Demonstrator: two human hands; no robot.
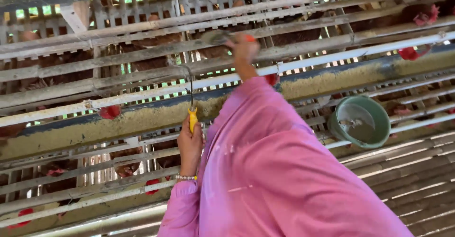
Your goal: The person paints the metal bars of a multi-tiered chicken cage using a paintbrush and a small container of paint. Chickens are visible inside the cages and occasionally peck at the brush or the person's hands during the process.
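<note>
We see the left hand (pixel 190 144) closed around the yellow plastic handle (pixel 192 119) of a thin dark metal hook tool (pixel 190 86). Its long axis runs near upright: the shaft rises from the fist past the long feed trough filled with pale mash (pixel 142 118), then bends over at the top, just above that trough. The right hand (pixel 243 49) reaches higher, well above the trough, up at the grey wooden cage slats (pixel 142 26), so it is the one nearer the cages. It is blurred (fingers look curled, maybe on something red), so we cannot tell its hold. A pink sleeve (pixel 265 170) covers both arms. A round green plastic bowl (pixel 361 122) hangs just below the trough, off to the right. Brown hens (pixel 417 14) sit behind the slats.
</note>
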